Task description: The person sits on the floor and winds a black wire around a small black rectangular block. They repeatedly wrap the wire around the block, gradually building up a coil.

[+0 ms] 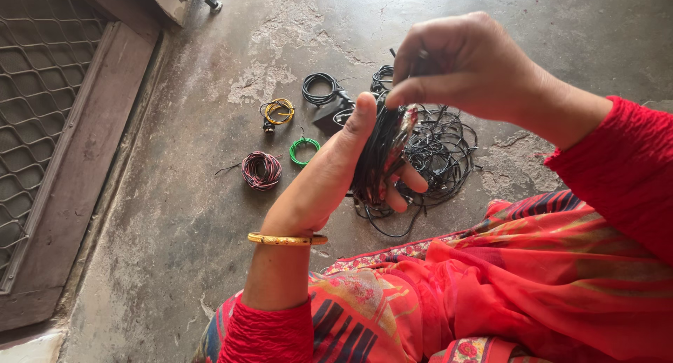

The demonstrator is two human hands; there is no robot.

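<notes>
Head view: the left hand (319,187) holds a bundle of black wire (378,156) upright, thumb on one side and fingers curled round the other, its grip clamped on the bundle. The right hand (466,65) hovers above, fingertips pinched together on the wire's top end. Beneath them on the concrete floor (175,216) lies a loose tangle of black wire (442,152). To its left rest small coils well apart from one another: a green coil (304,150), a red-and-black coil (261,170), a yellow coil (278,111) and a black coil (320,88). A gold bangle (286,239) circles the left wrist.
</notes>
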